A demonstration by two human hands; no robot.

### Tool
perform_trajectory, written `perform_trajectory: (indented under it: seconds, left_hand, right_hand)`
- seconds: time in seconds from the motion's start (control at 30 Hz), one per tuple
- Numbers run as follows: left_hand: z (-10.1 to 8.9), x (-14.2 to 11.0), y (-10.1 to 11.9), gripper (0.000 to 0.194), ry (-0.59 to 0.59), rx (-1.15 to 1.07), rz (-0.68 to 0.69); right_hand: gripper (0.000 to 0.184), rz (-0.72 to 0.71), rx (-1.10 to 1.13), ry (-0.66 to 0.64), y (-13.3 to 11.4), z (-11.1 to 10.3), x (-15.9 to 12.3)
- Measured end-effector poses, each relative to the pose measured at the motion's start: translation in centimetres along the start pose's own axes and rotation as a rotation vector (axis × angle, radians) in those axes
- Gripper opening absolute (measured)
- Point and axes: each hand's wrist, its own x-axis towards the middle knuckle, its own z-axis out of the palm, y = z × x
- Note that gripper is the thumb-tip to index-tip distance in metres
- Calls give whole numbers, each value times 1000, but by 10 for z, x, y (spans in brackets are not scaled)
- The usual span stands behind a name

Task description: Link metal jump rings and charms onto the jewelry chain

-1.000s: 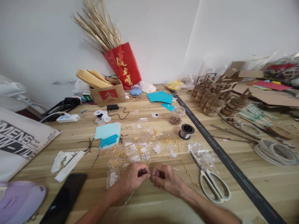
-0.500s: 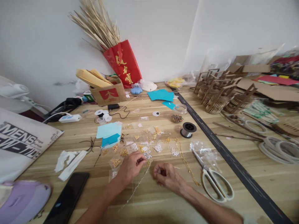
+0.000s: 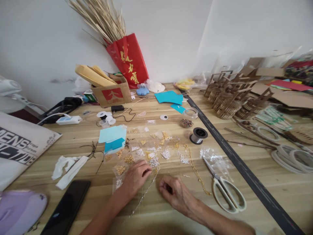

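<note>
My left hand point(image 3: 136, 178) rests on the wooden table point(image 3: 274, 182) with its fingers curled and pinched at the far end of a thin silver chain point(image 3: 144, 193). The chain runs back toward me along the table. Just beyond that hand lie several small clear bags of gold and silver findings point(image 3: 151, 153). My right hand point(image 3: 174, 193) lies beside the chain, fingers curled in a loose fist; whether anything is in it stays hidden. A gold chain point(image 3: 197, 173) lies to its right.
White-handled scissors point(image 3: 226, 191) lie right of my hands, a wire spool point(image 3: 198, 135) and a bead jar point(image 3: 186, 122) further back. A black phone point(image 3: 66, 209) and white tissue point(image 3: 66, 166) sit at left. Light blue cards point(image 3: 112, 137), a cardboard box point(image 3: 112, 93) and wooden baskets point(image 3: 230, 98) stand behind.
My hands, close together a second ago, have drawn apart. The left one went forward to the small bags, and the silver chain now lies stretched out on the table.
</note>
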Motion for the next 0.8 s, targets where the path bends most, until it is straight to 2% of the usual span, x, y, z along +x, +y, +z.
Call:
perform_trajectory:
  seconds: [0.13, 0.27, 0.57, 0.8]
  left_hand:
    - [9, -1, -7, 16, 96, 47, 124]
    - [11, -1, -9, 20, 154, 73, 209]
    - [12, 1, -11, 25, 197, 98, 273]
    - [14, 2, -11, 30, 221, 121, 292]
  right_hand:
    - [16, -29, -31, 4, 1, 1, -2]
    - [14, -114, -160, -22, -1, 3, -6]
    - [9, -363, -648, -124, -9, 4, -11]
    - [7, -406, -710, -171, -17, 4, -12]
